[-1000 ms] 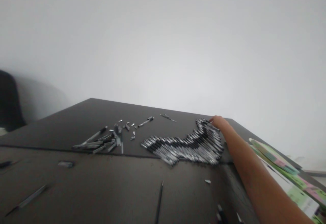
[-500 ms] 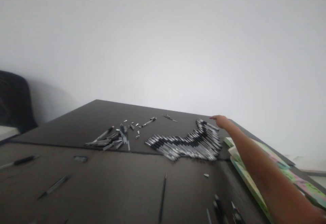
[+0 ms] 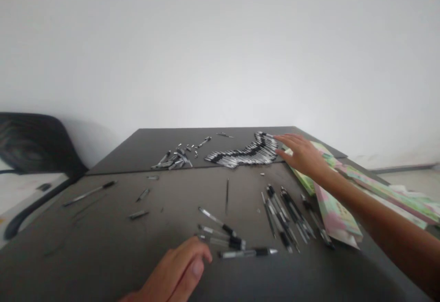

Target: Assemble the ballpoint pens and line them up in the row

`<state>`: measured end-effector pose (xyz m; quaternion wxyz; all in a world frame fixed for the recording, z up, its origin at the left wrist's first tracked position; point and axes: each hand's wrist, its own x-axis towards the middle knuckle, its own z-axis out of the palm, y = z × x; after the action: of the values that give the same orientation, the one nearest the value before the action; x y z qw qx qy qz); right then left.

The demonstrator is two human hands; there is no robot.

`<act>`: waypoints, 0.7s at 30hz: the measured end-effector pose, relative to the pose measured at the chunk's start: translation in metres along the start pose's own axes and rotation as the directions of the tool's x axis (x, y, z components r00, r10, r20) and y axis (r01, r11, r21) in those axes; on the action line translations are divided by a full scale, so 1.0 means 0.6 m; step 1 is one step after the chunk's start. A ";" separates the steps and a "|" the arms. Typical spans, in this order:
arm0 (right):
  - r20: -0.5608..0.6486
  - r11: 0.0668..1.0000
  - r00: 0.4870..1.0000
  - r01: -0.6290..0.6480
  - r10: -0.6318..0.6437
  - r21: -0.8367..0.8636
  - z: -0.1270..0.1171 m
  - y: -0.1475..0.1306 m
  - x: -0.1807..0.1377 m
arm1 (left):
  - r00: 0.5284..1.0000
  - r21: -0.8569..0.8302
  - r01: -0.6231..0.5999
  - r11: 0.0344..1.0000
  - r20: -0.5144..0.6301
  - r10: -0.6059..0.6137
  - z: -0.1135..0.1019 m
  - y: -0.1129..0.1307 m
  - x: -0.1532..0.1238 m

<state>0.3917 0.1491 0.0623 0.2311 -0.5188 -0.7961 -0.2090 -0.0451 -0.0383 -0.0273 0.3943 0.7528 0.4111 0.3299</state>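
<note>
Pretty cluttered table [image 3: 120, 242] here. There's a heap of pen parts [image 3: 177, 159] left of the pen row [image 3: 245, 154], packets [image 3: 338, 215] under the right arm [image 3: 374, 212], a bunch of pens [image 3: 285, 215] just beside those, and a chair [image 3: 37, 141] off left. The row's on the far half, bending from near left to far right; its pens slant back-left to front-right, dark grips nearer the back-left ends. Right hand [image 3: 300, 154] is spread at the row's far end, can't tell if touching. Left hand [image 3: 180, 267] is curled by some loose pens [image 3: 247, 252]; can't tell if it's gripping anything.
</note>
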 end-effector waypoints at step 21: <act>0.829 0.905 0.547 -0.402 0.115 0.140 -0.057 -0.042 -0.129 | 0.952 0.215 -0.306 0.927 0.043 0.305 0.003 -0.012 0.017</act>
<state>0.4009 0.0636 0.0422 -0.0458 -0.6254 -0.7487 0.2148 -0.0415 -0.0273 -0.0326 0.2544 0.8478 0.3212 0.3366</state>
